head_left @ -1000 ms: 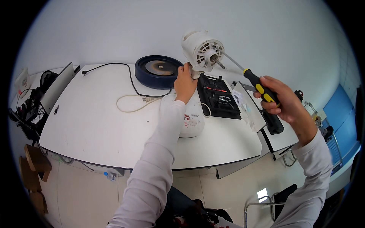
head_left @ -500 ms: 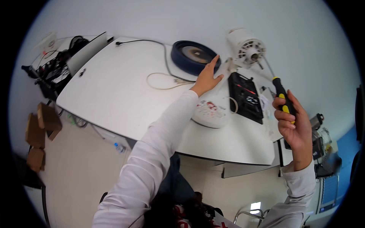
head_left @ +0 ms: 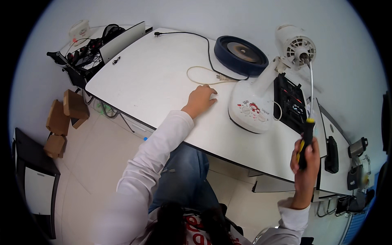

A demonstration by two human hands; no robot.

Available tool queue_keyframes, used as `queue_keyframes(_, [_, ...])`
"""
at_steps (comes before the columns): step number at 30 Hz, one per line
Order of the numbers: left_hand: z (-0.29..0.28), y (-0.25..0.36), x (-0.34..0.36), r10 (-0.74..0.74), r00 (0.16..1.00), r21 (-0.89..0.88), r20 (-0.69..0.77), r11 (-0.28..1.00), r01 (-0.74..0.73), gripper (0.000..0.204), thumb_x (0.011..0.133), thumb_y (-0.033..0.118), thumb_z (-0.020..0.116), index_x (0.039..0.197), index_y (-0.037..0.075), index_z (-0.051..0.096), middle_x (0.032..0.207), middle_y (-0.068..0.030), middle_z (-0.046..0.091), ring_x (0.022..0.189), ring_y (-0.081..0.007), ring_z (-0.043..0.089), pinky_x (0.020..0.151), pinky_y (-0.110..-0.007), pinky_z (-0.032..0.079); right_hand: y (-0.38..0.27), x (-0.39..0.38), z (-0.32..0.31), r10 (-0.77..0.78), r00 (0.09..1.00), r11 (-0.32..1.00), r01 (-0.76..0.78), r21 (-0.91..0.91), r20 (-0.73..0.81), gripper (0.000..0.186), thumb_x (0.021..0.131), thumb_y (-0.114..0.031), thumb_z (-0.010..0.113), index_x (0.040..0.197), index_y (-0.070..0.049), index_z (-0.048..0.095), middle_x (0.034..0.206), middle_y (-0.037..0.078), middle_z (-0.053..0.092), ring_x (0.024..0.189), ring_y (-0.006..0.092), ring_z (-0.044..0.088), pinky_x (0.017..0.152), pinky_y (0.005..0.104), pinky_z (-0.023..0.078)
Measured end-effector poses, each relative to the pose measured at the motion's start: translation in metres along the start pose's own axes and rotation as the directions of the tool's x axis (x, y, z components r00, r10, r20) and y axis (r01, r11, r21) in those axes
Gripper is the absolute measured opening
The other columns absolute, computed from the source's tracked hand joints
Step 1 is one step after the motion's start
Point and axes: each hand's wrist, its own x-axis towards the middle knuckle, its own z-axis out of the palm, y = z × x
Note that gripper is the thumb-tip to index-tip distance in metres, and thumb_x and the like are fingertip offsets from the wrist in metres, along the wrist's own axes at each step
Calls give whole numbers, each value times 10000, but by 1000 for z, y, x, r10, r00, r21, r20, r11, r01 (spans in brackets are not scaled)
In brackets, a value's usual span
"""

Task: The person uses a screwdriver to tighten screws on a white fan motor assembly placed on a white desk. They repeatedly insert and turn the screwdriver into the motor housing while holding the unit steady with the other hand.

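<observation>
My right hand [head_left: 307, 163] is wrapped round the black and yellow handle of a screwdriver [head_left: 308, 132]. Its long shaft points up, and the tip appears beside the front of a white fan motor [head_left: 300, 47] with its blades off; contact is hard to judge. The motor sits on a tilted neck above a white fan base [head_left: 250, 110] with knobs and red print. Left of that base, my left hand [head_left: 199, 101] rests on the white table with fingers apart and nothing held. Behind it lies a thick dark blue round object [head_left: 232, 64] with a tan centre.
A black tool case [head_left: 288, 100] lies open right of the fan base. Black [head_left: 209, 51] and cream cords [head_left: 192, 77] run across the table [head_left: 151, 81]. A low partition [head_left: 122, 43] stands at the far left. Cardboard boxes [head_left: 59, 118] sit on the floor at left.
My left hand has come away from the blue round object, down to the table left of the fan base. My right hand has lowered, turning the screwdriver more upright. The view has shifted.
</observation>
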Motion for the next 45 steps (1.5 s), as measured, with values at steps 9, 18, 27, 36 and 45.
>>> queue_keyframes(9, [6, 16, -3, -17, 999, -218, -43, 976, 7, 85, 817, 125, 668, 875, 78, 710, 910, -79, 677, 898, -235, 626, 772, -346, 518, 17, -58, -39, 85, 996, 954, -84, -287, -9, 344, 879, -170, 616, 1143, -12, 461, 895, 127, 590, 606, 115, 523, 548, 232, 420])
queue_keyframes(18, [-89, 80, -123, -82, 987, -990, -138, 44, -135, 148, 796, -34, 683, 929, -26, 619, 900, -117, 647, 867, -204, 637, 774, -313, 526, 11, -67, -23, -420, 847, 279, 463, -841, 327, 491, 637, 140, 678, 1087, -32, 583, 1013, 145, 632, 910, 278, 595, 782, 329, 465])
queue_keyframes(27, [-109, 91, -159, 16, 955, -952, -296, -89, -294, 186, 762, -9, 734, 910, 0, 622, 879, -124, 642, 865, -219, 613, 782, -326, 492, 9, -69, -1, -515, 748, 353, 631, -691, 419, 551, 597, 166, 679, 1093, -51, 574, 1038, 155, 640, 899, 285, 590, 773, 338, 472])
queue_keyframes(36, [-124, 106, -167, -86, 946, -946, -312, -63, -318, 277, 728, 123, 806, 818, 80, 548, 808, -62, 592, 842, -236, 575, 750, -325, 470, 8, -79, 8, -503, 763, 410, 624, -665, 406, 563, 612, 166, 687, 1114, -60, 566, 1046, 161, 640, 888, 276, 607, 773, 332, 479])
queue_keyframes(45, [-125, 94, -178, 0, 931, -930, -366, -46, -365, 189, 732, -25, 751, 867, 17, 626, 893, -117, 642, 900, -239, 605, 816, -341, 478, 11, -83, 11, -483, 775, 450, 619, -644, 408, 548, 623, 157, 688, 1112, -61, 574, 1027, 158, 644, 915, 280, 629, 768, 323, 497])
